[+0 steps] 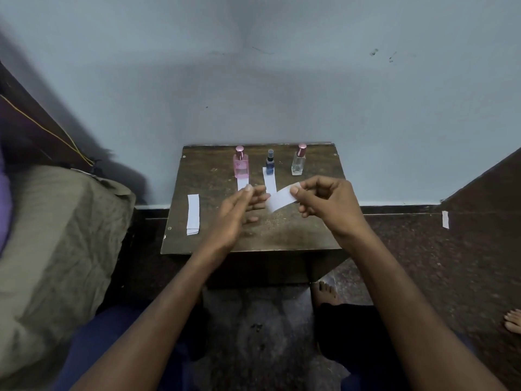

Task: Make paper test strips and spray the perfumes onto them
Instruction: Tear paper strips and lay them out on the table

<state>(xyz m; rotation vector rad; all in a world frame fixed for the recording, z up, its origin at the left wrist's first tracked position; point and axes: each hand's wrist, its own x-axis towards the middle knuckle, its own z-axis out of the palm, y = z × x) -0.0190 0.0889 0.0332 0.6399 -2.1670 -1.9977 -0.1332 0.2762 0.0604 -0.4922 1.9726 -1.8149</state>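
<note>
Head view: right hand [324,201] pinches a paper strip [282,199] by one end, above the bench [253,235]. Left hand [239,210] hovers beside its free end, fingers relaxed, gripping nothing. Pink bottle [241,164], blue bottle [270,163] and clear bottle [298,162] stand behind.

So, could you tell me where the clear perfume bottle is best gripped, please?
Grip the clear perfume bottle round its square glass body, from the front right with the right hand: it stands upright, and the blue bottle is to its left.
</note>
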